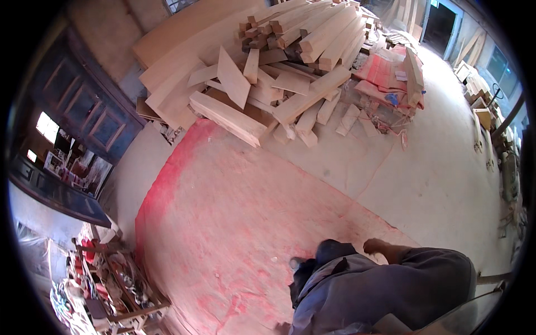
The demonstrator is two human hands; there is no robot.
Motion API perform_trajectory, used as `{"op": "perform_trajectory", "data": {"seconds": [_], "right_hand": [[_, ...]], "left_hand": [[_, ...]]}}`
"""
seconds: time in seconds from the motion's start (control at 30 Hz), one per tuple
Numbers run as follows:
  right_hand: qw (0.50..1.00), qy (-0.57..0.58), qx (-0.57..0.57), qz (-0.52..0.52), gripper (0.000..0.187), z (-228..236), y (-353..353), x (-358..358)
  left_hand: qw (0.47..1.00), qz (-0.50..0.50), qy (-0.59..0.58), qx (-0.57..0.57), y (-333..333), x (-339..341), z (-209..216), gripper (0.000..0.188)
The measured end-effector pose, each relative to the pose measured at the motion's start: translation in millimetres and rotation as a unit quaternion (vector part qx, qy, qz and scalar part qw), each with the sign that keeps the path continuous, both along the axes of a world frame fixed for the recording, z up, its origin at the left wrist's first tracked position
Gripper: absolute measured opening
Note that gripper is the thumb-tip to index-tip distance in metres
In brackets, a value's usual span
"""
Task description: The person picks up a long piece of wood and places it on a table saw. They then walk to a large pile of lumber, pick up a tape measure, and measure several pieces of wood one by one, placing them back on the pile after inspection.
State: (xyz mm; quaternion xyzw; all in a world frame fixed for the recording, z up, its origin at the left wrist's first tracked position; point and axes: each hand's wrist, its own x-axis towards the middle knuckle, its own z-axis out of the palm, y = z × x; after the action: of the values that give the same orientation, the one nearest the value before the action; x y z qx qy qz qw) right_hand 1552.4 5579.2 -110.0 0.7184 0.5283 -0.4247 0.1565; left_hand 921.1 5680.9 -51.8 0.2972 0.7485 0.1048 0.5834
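My right hand (383,248) hangs beside my body at the lower right, below a dark grey sleeve (438,265). Its fingers are curled in, and no object shows in them. Beneath it spreads a dusty red floor sheet (240,206), which the hand does not touch. A small brownish patch at the lower edge, beside my clothing, may be part of my left hand (283,328); its fingers do not show. My dark shoe (332,248) is on the sheet.
Ahead lies a pile of squared timber (329,36) and loose boards (233,75). A red cloth-covered stack (382,75) stands right of it. A dark panelled door (81,103) is at left, with a cluttered wooden rack (120,290) nearer. Boards and tools line the right wall.
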Motion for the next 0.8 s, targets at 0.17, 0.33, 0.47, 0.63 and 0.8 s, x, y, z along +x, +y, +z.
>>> {"op": "perform_trajectory", "data": {"seconds": [0.17,0.33,0.47,0.63,0.8], "right_hand": [[0.982,0.106,-0.023,-0.158,0.036,108.8,153.9,-81.2],[0.985,0.047,-0.072,-0.147,0.031,82.1,321.3,-73.9],[0.98,0.024,-0.054,-0.189,0.026,38.6,489.0,-63.0],[0.959,0.027,0.237,-0.151,0.032,124.8,742.0,-76.4],[0.903,0.189,0.28,-0.265,0.039,242.3,938.2,-104.0]], "left_hand": [[0.966,0.134,-0.126,0.18,334.6,-73.4,-16.6,0.065],[0.943,0.026,-0.092,0.317,578.7,-21.1,14.3,0.071],[0.981,0.024,-0.093,0.169,659.6,-25.6,10.9,0.065],[0.998,-0.051,-0.019,0.008,720.3,13.3,45.5,0.055],[0.997,-0.075,-0.01,-0.003,836.5,32.9,74.8,0.046]]}}
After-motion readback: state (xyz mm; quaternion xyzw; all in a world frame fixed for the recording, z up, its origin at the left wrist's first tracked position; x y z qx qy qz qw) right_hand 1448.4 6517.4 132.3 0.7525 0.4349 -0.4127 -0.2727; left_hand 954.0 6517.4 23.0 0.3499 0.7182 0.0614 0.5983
